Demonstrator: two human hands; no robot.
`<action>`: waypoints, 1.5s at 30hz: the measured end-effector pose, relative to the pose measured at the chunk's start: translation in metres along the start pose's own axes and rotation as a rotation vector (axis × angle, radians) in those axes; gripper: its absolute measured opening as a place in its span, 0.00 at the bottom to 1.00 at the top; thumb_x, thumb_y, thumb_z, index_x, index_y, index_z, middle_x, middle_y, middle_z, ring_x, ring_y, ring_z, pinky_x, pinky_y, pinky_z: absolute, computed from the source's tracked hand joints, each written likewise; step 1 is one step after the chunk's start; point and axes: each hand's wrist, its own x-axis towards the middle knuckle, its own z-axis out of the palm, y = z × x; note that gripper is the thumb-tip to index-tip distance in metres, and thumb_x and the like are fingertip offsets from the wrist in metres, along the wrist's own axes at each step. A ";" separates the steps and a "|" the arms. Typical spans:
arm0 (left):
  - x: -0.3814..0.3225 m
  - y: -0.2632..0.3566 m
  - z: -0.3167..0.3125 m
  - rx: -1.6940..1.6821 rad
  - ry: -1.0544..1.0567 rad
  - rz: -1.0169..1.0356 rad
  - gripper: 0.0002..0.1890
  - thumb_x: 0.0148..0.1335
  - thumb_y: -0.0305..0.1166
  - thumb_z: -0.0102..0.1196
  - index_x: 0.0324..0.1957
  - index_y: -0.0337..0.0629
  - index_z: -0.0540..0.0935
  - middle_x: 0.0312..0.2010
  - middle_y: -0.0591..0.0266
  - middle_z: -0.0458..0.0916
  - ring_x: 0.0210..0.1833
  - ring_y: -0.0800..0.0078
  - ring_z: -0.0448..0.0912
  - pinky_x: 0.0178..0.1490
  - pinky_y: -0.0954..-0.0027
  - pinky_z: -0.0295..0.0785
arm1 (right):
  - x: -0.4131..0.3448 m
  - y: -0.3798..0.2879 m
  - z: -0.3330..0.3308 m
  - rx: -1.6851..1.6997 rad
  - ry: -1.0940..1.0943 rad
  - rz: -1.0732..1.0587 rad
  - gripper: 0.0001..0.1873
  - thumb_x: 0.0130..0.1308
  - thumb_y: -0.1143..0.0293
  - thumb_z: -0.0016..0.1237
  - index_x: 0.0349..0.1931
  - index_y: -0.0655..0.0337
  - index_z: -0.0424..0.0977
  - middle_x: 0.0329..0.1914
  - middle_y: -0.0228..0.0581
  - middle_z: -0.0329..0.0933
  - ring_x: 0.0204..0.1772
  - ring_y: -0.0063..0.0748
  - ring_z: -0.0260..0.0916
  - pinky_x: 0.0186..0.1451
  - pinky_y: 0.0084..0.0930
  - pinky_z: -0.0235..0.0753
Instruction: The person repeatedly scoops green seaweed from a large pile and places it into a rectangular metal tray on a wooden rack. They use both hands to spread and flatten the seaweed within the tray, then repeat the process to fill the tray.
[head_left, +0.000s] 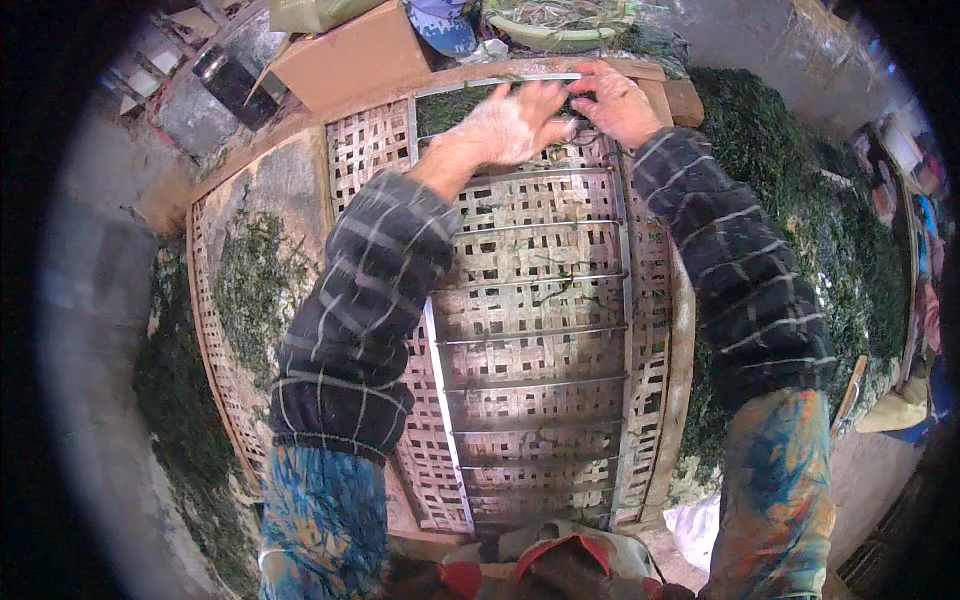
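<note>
A ladder-like metal frame (625, 300) with several thin crossbars lies lengthwise on a woven slatted panel (517, 360). Dark green shredded plant material (454, 112) fills the left part of its farthest section. My left hand (517, 124) is over that section, palm down and slightly blurred, its fingers pointing right. My right hand (619, 105) bends in at the frame's far right corner, its fingertips close to the end bar. Dark plant bits show between the two hands. Whether either hand pinches any is hidden. Only stray strands lie in the nearer sections.
A plant heap (259, 281) sits on a board (292, 172) to the left. Larger dark green heaps (810, 187) spread to the right. Beyond the wooden rim stand a cardboard box (356, 64), a camouflage cap (442, 26) and a green basin (559, 34). A white bag (694, 529) lies near right.
</note>
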 end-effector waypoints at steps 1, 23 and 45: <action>-0.006 -0.007 -0.001 0.015 0.177 0.145 0.32 0.67 0.48 0.47 0.68 0.43 0.61 0.69 0.54 0.58 0.72 0.62 0.56 0.73 0.61 0.48 | 0.000 0.000 -0.011 0.069 0.006 0.038 0.15 0.56 0.67 0.54 0.44 0.58 0.78 0.52 0.39 0.74 0.51 0.43 0.73 0.56 0.34 0.71; -0.012 -0.054 0.030 -0.111 0.261 -0.163 0.51 0.48 0.44 0.66 0.71 0.47 0.51 0.66 0.43 0.59 0.70 0.45 0.56 0.71 0.51 0.49 | -0.007 -0.027 -0.058 0.017 -0.228 -0.001 0.25 0.52 0.67 0.61 0.49 0.66 0.69 0.27 0.40 0.77 0.28 0.26 0.76 0.26 0.24 0.72; 0.063 -0.049 0.017 -1.161 0.373 -0.021 0.13 0.56 0.27 0.57 0.45 0.38 0.83 0.39 0.61 0.84 0.43 0.77 0.79 0.50 0.74 0.73 | -0.034 -0.082 -0.014 0.001 0.078 -0.209 0.29 0.56 0.77 0.49 0.61 0.57 0.62 0.56 0.49 0.69 0.55 0.54 0.69 0.57 0.38 0.71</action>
